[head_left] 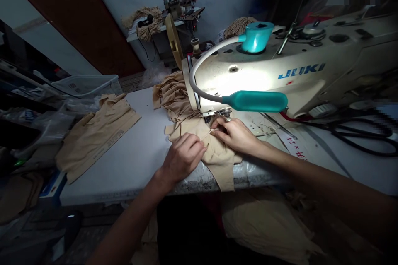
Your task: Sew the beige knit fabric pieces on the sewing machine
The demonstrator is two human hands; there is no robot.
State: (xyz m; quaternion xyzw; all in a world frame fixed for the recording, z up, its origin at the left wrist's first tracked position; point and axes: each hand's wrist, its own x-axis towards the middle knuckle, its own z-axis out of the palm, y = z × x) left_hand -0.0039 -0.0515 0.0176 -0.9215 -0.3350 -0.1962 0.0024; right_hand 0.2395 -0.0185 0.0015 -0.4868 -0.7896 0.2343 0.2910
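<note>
A beige piece of fabric lies on the sewing table, part of it draping over the front edge. My left hand is closed on it, fingers curled, just left of the needle area. Close by, my right hand pinches the same cloth right below the presser foot. A thin fold or strip of the fabric stretches between both hands. Behind them, gathered beige fabric is heaped beside the head of the white sewing machine. Exactly what lies under the needle is hidden by my fingers.
A teal lamp on a bent neck hangs across the machine. Beige garments lie at the table's left, near a clear plastic bin. Black cables and a marked paper slip lie on the right.
</note>
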